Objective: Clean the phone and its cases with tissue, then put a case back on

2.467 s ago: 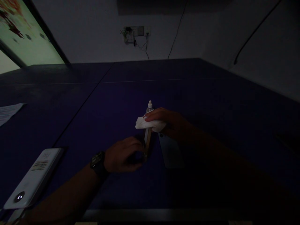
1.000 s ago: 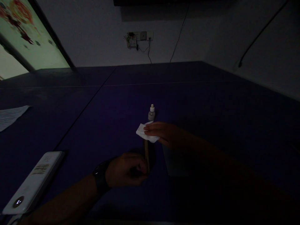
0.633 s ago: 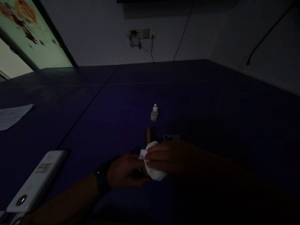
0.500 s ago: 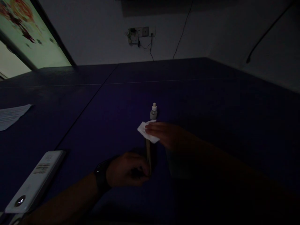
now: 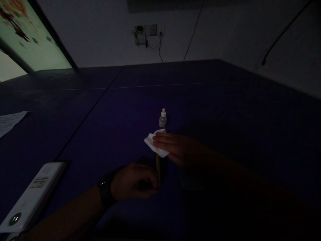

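Note:
My left hand, with a dark watch on its wrist, pinches the near end of a thin brown wooden strip. The strip points away from me, and its far part is hidden under a white cloth or tissue. My right hand presses the tissue over the strip, fingers bent across it. Just beyond the tissue, a small clear dropper bottle with a white cap stands upright. The dim light blurs the strip's detail.
A white power bank with a lit round display lies on the dark blue table at the left. Farther back is a printed paper. Wall sockets with cables are behind the table.
My right hand and the tissue have slid slightly toward me along the strip. My left hand keeps its hold; the whole view has shifted a little.

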Tool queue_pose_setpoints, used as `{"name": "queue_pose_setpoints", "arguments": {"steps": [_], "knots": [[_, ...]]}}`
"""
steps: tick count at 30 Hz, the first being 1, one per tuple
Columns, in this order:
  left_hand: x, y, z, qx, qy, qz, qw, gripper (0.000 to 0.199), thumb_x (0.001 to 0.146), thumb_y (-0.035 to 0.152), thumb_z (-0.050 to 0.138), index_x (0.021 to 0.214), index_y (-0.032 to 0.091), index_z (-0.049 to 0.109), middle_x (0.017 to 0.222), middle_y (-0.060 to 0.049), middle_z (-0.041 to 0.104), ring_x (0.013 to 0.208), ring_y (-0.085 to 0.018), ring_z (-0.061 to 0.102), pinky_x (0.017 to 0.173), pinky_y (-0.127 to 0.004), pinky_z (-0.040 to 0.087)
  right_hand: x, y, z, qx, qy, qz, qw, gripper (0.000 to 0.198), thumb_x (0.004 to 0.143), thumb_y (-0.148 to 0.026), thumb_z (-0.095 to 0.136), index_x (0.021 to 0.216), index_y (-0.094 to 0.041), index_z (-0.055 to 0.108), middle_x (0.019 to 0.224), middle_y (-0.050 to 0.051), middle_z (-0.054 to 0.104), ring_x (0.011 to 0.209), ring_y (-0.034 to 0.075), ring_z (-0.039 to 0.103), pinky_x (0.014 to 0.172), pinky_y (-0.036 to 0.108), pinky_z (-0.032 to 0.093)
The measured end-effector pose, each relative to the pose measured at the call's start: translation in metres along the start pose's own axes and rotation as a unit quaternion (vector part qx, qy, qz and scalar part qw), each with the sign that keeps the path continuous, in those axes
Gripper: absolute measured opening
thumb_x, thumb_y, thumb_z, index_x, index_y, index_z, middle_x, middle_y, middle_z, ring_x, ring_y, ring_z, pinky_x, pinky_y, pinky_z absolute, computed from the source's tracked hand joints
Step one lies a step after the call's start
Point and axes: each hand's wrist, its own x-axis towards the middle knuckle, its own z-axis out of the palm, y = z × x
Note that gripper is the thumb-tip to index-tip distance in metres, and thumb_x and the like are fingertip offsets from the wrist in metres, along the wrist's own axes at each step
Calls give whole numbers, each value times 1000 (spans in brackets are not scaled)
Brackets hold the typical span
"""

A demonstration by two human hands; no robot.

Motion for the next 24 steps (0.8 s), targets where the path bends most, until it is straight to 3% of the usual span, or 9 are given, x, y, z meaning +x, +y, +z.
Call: {"name": "queue_pose_setpoints", "arguments": {"steps": [6, 11, 13, 17, 20, 24], "knots": [[-4, -4, 1, 33, 15, 9, 999, 9, 84, 16, 74, 89, 16, 67, 86, -4, 75, 79, -13, 69, 76, -22, 53, -5, -22, -11, 77, -71, -99, 989, 38, 96, -22, 53, 129, -9, 65, 140, 14, 65, 137, 19, 55, 116, 33, 44], [0, -1, 1, -13, -1, -9, 1000, 9, 85, 14, 74, 85, 16, 65, 80, -2, 73, 72, -10, 67, 68, -18, 51, -6, 0, 1, 11, 6, 10, 1000, 52, 91, -9, 48, 143, -11, 54, 149, 14, 58, 145, 19, 46, 119, 40, 42], [1, -1, 0, -15, -2, -10, 1000, 10, 85, 14, 75, 84, 16, 65, 79, -2, 73, 72, -9, 66, 67, -17, 50, -5, -1, 1, 8, 2, 0, 1000, 52, 91, -9, 49, 142, -12, 56, 148, 14, 59, 145, 19, 47, 117, 40, 44], [-2, -3, 0, 14, -1, 6, 1000, 5, 87, 19, 71, 87, 16, 66, 79, -2, 72, 70, -10, 66, 66, -18, 50, -3, -30, -11, 65, -53, -120, 989, 32, 97, -22, 53, 122, -8, 68, 133, 16, 69, 130, 20, 62, 109, 33, 51], [-2, -4, 0, 20, -2, 8, 1000, 5, 88, 20, 69, 87, 17, 66, 78, -2, 72, 70, -11, 66, 66, -19, 50, -3, -39, -13, 78, -56, -122, 988, 31, 101, -25, 51, 120, -7, 68, 128, 16, 72, 126, 19, 65, 107, 30, 52], [-1, -3, 0, -11, 1, 1, 1000, 8, 86, 17, 74, 85, 16, 66, 80, -3, 73, 72, -10, 66, 69, -19, 51, -6, -18, -6, -15, -4, -55, 998, 44, 93, -11, 47, 135, -4, 60, 138, 20, 65, 136, 24, 57, 111, 42, 51]]}}
